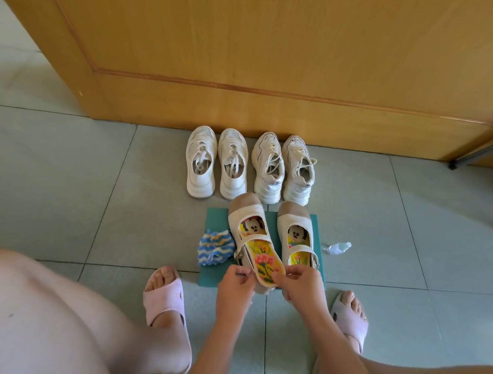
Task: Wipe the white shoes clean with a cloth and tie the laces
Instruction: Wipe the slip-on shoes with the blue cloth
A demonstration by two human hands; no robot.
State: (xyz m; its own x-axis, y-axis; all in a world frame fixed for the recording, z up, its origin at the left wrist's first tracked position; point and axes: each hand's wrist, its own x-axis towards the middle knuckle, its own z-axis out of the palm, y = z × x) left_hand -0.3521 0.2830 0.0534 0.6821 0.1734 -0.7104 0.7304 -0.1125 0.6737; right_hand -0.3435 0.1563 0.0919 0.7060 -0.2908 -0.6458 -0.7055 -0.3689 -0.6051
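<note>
Cream strap shoe (237, 219) with a floral insole lies on the green mat (217, 220); left hand (237, 284) and right hand (299, 283) pinch its heel. Blue striped fluffy cloth (215, 246) overlaps the mat's left edge.

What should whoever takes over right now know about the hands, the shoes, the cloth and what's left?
Hands: left hand and right hand both grip the heel end of the left strap shoe, at its floral insole.
Things: that shoe and the right strap shoe are on the green mat. The striped cloth lies at the mat's left edge, unheld. The spray bottle lies on the floor right of the mat. Two pairs of white sneakers stand by the door.
Done: nothing visibly wiped.
Left: wipe the shoes and tie the sneaker laces, which look loose.
</note>
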